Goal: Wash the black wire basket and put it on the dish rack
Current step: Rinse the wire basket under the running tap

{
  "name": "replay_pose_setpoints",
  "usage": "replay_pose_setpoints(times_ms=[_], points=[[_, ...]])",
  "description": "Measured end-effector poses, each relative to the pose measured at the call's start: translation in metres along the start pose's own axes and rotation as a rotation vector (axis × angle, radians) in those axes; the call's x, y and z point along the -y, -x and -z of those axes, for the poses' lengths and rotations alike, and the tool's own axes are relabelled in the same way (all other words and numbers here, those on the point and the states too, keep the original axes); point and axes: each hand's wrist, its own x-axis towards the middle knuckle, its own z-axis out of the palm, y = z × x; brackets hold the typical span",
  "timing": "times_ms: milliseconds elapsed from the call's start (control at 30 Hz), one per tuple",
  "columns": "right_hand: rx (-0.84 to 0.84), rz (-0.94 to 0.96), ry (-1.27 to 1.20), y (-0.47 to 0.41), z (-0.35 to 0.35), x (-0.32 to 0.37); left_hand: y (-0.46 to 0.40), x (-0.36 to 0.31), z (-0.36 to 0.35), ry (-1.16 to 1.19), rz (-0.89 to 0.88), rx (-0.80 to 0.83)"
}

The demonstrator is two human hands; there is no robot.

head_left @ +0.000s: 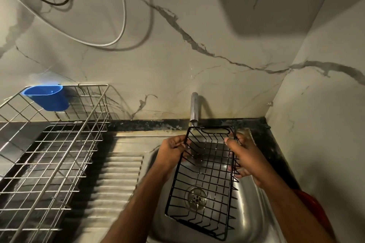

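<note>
the black wire basket (pixel 203 179) hangs over the sink (pixel 248 203), far end under the tap (pixel 194 107), its mesh half hiding the drain (pixel 197 197). the left hand (pixel 171 152) pinches its left rim; the right hand (pixel 244 156) grips the right rim, fingers partly hidden behind wire. left of the sink stands the dish rack (pixel 53 144), cut off by the frame.

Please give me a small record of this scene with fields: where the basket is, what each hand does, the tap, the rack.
basket: black wire basket held tilted over the sink
left hand: grips the basket's left rim
right hand: grips the right rim
tap: above the basket's far end; water flow cannot tell
dish rack: left of the sink, holds a blue cup
</note>
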Motion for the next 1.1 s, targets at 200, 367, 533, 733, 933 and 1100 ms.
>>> replay_pose_setpoints(times_ms=[200,367,533,733,933,1100], points=[[0.006,-0.041,-0.079,-0.006,-0.001,-0.008,0.002,-0.004,0.003,-0.138,-0.054,0.019],[0.013,-0.061,-0.114,-0.005,0.003,-0.012,0.006,-0.017,0.001,-0.254,-0.135,0.059],[0.044,-0.079,-0.192,-0.007,0.004,-0.014,0.001,-0.021,0.008,-0.256,-0.150,0.042],[0.071,-0.066,-0.258,-0.011,-0.005,-0.008,0.007,-0.028,0.020,-0.344,-0.239,0.058],[0.089,-0.082,-0.316,-0.014,-0.013,-0.008,0.024,-0.019,0.032,-0.362,-0.162,0.059],[0.086,-0.090,-0.316,-0.017,-0.014,-0.009,0.037,-0.013,0.030,-0.346,-0.119,0.070]])
